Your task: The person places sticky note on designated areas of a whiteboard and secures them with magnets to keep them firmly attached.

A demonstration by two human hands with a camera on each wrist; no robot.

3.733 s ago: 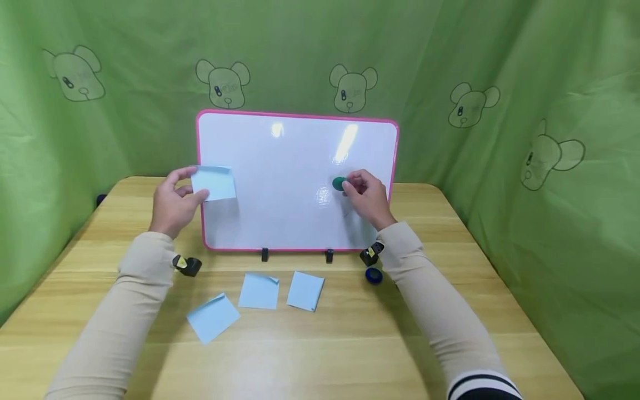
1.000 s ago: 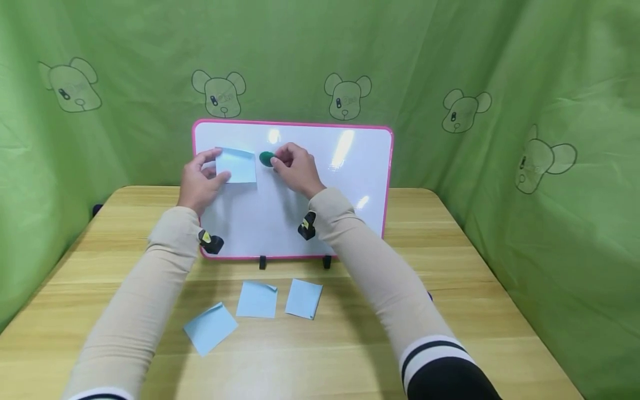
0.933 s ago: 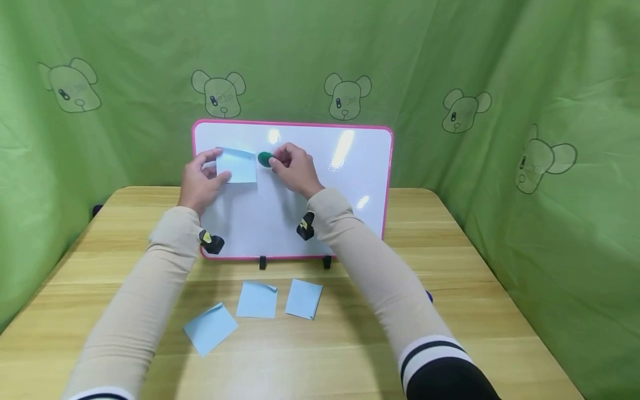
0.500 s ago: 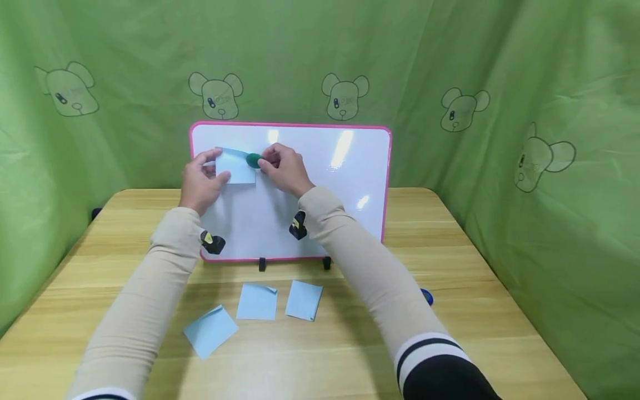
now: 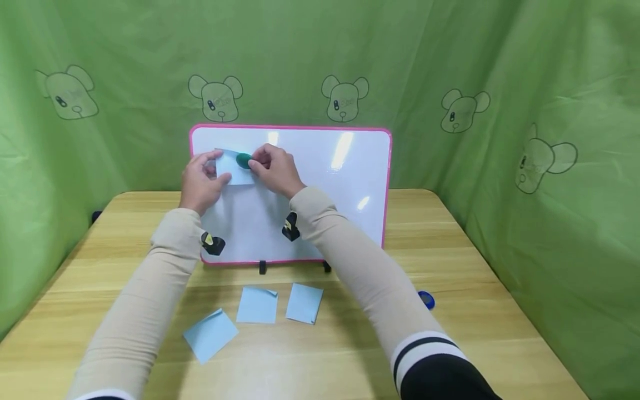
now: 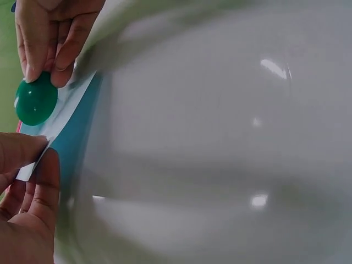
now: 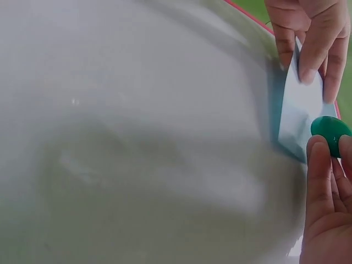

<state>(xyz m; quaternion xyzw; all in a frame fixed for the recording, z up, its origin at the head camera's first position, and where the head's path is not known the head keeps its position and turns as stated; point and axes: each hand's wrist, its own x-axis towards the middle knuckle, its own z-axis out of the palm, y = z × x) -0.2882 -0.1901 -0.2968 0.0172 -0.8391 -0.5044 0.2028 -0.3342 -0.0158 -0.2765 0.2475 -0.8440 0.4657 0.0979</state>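
Observation:
My left hand [image 5: 200, 182] pinches the left side of a light blue sticky note [image 5: 231, 171] between thumb and fingers. The note is held at the upper left of a pink-framed whiteboard [image 5: 330, 200]. In the left wrist view the note [image 6: 71, 137] stands partly away from the board's surface. My right hand [image 5: 277, 169] pinches a round green magnet [image 5: 243, 161] by its edge, over the note's upper right part. The right wrist view has the magnet [image 7: 330, 133] close in front of the note; whether they touch I cannot tell.
Three more blue sticky notes lie on the wooden table [image 5: 480, 333]: a left one [image 5: 210, 336], a middle one [image 5: 257, 305] and a right one [image 5: 304, 304]. A blue round magnet [image 5: 426, 300] lies beside my right sleeve. Black feet [image 5: 262, 268] support the board. Green curtains surround the table.
Both hands have come to the board's upper left, the left bringing the sticky note rightward. My right hand has carried the green magnet leftward from beside the note to in front of it.

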